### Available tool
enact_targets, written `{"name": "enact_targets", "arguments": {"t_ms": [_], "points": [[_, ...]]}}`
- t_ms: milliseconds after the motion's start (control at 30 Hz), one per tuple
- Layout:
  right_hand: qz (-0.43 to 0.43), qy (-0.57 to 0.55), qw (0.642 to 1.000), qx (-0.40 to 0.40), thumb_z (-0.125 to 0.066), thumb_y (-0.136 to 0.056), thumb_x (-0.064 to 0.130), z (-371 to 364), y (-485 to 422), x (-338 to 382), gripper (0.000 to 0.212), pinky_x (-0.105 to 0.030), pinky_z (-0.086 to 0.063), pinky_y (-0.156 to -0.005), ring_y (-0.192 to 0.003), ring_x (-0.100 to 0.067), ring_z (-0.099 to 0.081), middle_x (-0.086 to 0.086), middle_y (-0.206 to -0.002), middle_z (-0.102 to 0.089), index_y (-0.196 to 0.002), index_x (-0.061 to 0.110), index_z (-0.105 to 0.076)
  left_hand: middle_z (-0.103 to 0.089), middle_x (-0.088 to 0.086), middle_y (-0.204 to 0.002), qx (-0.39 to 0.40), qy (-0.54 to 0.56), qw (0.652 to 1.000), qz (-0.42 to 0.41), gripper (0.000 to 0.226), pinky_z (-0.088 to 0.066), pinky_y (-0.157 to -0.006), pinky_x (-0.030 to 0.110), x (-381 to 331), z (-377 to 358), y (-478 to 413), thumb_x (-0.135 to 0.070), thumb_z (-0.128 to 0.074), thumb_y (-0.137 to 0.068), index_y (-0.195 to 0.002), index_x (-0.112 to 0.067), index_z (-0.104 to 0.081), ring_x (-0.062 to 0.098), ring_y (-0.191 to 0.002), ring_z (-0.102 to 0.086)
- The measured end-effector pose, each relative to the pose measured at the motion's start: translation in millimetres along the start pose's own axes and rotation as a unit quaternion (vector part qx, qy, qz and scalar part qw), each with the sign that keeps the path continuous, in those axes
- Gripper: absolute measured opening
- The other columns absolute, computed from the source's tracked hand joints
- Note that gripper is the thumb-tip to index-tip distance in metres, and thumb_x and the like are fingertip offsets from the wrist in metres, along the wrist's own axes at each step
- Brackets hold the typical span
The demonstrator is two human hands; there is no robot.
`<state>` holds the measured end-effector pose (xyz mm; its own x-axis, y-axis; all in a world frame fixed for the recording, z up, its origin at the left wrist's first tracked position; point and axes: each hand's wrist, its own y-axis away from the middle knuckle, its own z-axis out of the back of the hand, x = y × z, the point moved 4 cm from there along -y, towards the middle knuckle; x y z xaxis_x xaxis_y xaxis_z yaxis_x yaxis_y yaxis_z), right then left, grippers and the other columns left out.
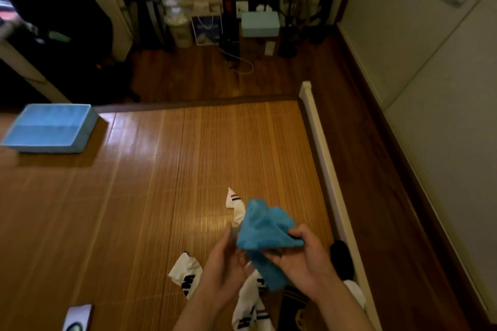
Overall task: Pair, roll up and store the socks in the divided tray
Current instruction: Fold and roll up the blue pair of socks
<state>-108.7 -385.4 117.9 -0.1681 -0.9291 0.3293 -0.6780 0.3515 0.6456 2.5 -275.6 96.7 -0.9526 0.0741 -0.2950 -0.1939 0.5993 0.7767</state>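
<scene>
At the nearest edge a phone [78,317] lies on the bamboo mat [161,183], left of the person's forearms. Under the forearms white socks with black lettering [188,274] lie spread on the mat, one to the left and another between the arms, and a dark striped sock [293,301] sits beneath the right wrist.

Above them both hands are raised and hold a bunched blue sock [266,228]. The right hand [304,260] grips it with the thumb on top and the fingers curled underneath. The left hand [226,263] is blurred, its fingers closed on the fabric's left edge; one end hangs down between the palms. Whether this is one sock or a pair cannot be told.

Just beyond, a white sock with red and blue stripes [234,201] lies on the mat, and a black sock [340,258] lies by the mat's right edge.

Well apart, at the far left, stands the blue tray [80,140], a line crossing its inside.

Further off are the wooden floor [201,75] and a light blue box [259,23] among clutter at the wall.
</scene>
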Motion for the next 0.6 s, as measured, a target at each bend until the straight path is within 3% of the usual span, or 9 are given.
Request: {"name": "enact_targets", "arguments": {"t_ms": [133,233,333,400,500,600], "points": [[0.055,0.089,0.995,0.006,-0.060,-0.082,0.004,-23.8,42.4,26.0,0.047,-0.045,-0.059,-0.080,-0.107,-0.035,-0.069,-0.024,-0.123,-0.068,-0.129,0.000,-0.060,-0.070,0.021,-0.126,0.055,-0.004,0.996,-0.070,0.051,-0.061,-0.087,0.046,-38.6,-55.2,43.2,-0.030,-0.061,-0.092,-0.134,-0.001,-0.062,0.034,-0.109,-0.070],[0.110,0.179,0.978,-0.005,-0.060,-0.088,-0.003,-36.2,71.0,49.2,0.038,-0.042,-0.059,-0.081,-0.107,-0.033,-0.070,-0.020,-0.120,-0.071,-0.126,0.006,-0.063,-0.073,0.019,-0.121,0.089,-0.052,0.991,-0.089,0.050,-0.063,-0.082,0.044,-51.2,-89.8,74.1,-0.030,-0.067,-0.090,-0.130,0.000,-0.067,0.032,-0.104,-0.074],[0.205,0.341,0.917,-0.031,-0.065,-0.091,-0.001,-50.1,104.5,77.8,0.016,-0.034,-0.059,-0.075,-0.093,-0.026,-0.072,-0.015,-0.103,-0.072,-0.103,0.009,-0.066,-0.072,0.014,-0.104,0.125,-0.105,0.982,-0.092,0.059,-0.058,-0.076,0.037,-51.3,-118.2,101.6,-0.046,-0.065,-0.090,-0.128,0.000,-0.067,0.025,-0.086,-0.072],[0.255,0.432,0.864,-0.035,-0.068,-0.091,0.000,-58.7,124.2,92.3,0.018,-0.028,-0.055,-0.069,-0.080,-0.019,-0.066,-0.004,-0.085,-0.067,-0.083,0.014,-0.060,-0.073,0.012,-0.099,0.127,-0.161,0.973,-0.102,0.061,-0.056,-0.074,0.035,-46.9,-132.1,117.1,-0.052,-0.064,-0.088,-0.124,-0.004,-0.069,0.022,-0.082,-0.070],[0.284,0.452,0.845,-0.025,-0.067,-0.092,0.006,-62.8,143.5,107.8,0.021,-0.023,-0.055,-0.067,-0.077,-0.014,-0.067,0.001,-0.082,-0.067,-0.078,0.018,-0.059,-0.076,0.012,-0.115,0.121,-0.254,0.952,-0.122,0.047,-0.059,-0.080,0.036,-35.1,-154.5,135.0,-0.037,-0.069,-0.089,-0.126,-0.008,-0.069,0.024,-0.099,-0.074],[0.294,0.370,0.880,-0.036,-0.069,-0.092,0.008,-55.2,151.8,122.1,0.006,-0.034,-0.061,-0.074,-0.091,-0.024,-0.073,-0.017,-0.103,-0.071,-0.095,0.010,-0.064,-0.072,0.018,-0.119,0.085,-0.235,0.955,-0.159,0.039,-0.055,-0.087,0.041,-28.5,-170.3,141.9,-0.013,-0.062,-0.094,-0.132,-0.004,-0.063,0.030,-0.104,-0.069]]}}
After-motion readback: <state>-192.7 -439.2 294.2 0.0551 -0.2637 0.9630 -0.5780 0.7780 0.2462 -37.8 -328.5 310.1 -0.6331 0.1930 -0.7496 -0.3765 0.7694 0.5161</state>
